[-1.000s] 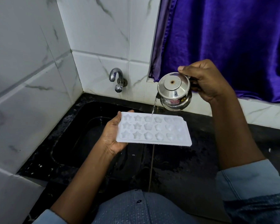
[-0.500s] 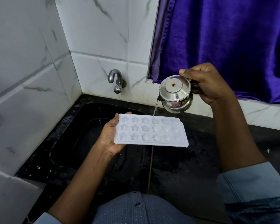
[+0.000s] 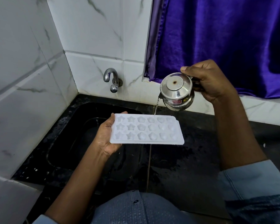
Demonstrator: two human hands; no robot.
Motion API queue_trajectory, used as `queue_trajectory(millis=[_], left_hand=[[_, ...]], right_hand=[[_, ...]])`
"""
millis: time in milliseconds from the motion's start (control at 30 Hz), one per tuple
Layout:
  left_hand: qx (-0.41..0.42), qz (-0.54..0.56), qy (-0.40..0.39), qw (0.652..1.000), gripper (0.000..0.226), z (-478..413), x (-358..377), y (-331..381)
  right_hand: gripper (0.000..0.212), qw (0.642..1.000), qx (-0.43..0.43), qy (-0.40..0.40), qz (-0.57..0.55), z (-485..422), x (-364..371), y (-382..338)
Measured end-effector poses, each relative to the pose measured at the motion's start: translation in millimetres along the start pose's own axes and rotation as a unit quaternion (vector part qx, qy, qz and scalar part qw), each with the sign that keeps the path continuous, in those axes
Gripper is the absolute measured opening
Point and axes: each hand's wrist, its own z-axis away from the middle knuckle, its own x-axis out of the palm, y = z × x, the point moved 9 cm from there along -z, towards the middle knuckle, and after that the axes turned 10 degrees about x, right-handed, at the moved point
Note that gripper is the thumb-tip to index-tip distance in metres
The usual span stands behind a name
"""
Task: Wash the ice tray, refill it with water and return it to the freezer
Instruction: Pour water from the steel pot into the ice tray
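A white ice tray (image 3: 145, 130) with star and flower shaped cells lies flat above the black counter and sink edge. My left hand (image 3: 106, 136) grips its left end, thumb on the top rim. My right hand (image 3: 208, 81) holds a small steel kettle (image 3: 177, 91) by its handle, tilted left. A thin stream of water (image 3: 156, 107) falls from its spout into a cell in the tray's far row, right of the middle.
A black sink basin (image 3: 81, 136) lies below my left hand, with a chrome tap (image 3: 111, 80) on the tiled wall behind it. The wet black counter (image 3: 192, 159) runs to the right. A purple curtain (image 3: 225, 38) hangs behind the kettle.
The tray and the kettle have shifted slightly; the stream now lands a little further right along the far row. The pour continues.
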Motion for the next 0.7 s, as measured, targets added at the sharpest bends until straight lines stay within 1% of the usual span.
queue_trajectory(millis=[700], left_hand=[[-0.001,0.014,-0.006,1.000,0.047,-1.4,-3.9,0.2]], right_hand=[[0.052,1.000,0.003,-0.006,-0.011,-2.8,0.9,5.3]])
